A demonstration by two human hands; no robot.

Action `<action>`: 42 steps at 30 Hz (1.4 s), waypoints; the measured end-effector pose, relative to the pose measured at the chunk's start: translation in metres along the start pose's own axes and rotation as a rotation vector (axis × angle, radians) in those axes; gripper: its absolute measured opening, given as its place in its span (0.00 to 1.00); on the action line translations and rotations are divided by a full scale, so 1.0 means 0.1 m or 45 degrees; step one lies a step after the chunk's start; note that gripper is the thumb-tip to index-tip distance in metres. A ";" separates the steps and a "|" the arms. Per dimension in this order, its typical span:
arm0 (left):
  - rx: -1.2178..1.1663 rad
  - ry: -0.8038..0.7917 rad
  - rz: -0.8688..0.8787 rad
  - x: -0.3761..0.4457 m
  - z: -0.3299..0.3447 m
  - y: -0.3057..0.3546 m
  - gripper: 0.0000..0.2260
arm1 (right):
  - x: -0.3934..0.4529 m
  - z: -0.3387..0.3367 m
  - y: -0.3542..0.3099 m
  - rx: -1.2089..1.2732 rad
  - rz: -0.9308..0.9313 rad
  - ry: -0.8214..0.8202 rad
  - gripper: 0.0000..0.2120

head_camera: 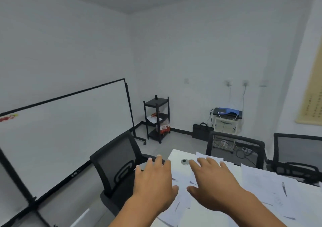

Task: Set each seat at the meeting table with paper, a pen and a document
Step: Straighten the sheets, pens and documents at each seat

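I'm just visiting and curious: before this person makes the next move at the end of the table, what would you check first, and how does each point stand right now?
1. Both hands free: ok. The left hand and right hand are spread flat with nothing in their grip.
2. Papers at this end seat: ok. Sheets lie under the hands.
3. Pen at this seat: cannot tell. Dark marks on the sheets are too blurred to name.
4. Pen at the neighbouring place: ok. A pen lies on those papers.
5. Chair at the table end: ok, it stands there.
6. Papers neat: not ok, they lie skewed.
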State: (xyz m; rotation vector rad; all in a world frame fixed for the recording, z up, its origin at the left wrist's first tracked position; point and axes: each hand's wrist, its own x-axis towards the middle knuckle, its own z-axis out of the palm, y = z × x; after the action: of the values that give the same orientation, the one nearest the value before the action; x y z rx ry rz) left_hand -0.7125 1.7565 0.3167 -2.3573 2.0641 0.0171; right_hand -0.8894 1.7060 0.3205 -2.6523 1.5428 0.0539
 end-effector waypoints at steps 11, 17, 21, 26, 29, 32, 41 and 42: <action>-0.010 0.235 -0.085 -0.75 -0.74 -2.01 0.37 | 0.27 -0.70 -2.34 -0.026 -0.108 0.167 0.32; 0.018 0.218 -0.174 -1.09 -0.90 -3.17 0.36 | 0.55 -0.80 -3.51 0.010 -0.198 0.180 0.37; 0.002 0.209 -0.244 -1.23 -0.92 -3.71 0.33 | 0.70 -0.77 -4.00 0.016 -0.249 0.188 0.36; -0.010 0.152 -0.299 -1.16 -0.89 -4.25 0.32 | 1.02 -0.76 -4.41 0.025 -0.292 0.174 0.33; 0.008 0.139 -0.291 -0.96 -0.87 -4.52 0.33 | 1.33 -0.73 -4.57 0.066 -0.282 0.182 0.32; 0.022 0.124 -0.275 -0.66 -0.87 -4.76 0.33 | 1.69 -0.69 -4.67 0.083 -0.256 0.170 0.33; -0.002 0.111 -0.179 0.77 -0.77 -5.45 0.35 | 3.15 -0.63 -4.80 0.107 -0.148 0.184 0.31; -0.012 0.108 -0.165 0.91 -0.77 -5.51 0.35 | 3.30 -0.64 -4.79 0.109 -0.137 0.192 0.32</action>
State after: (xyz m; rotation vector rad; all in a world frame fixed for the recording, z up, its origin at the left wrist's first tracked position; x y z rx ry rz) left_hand -0.1538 1.7377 0.3922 -2.5352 1.9442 -0.0749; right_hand -0.3100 1.6508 0.3837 -2.7210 1.4036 -0.2176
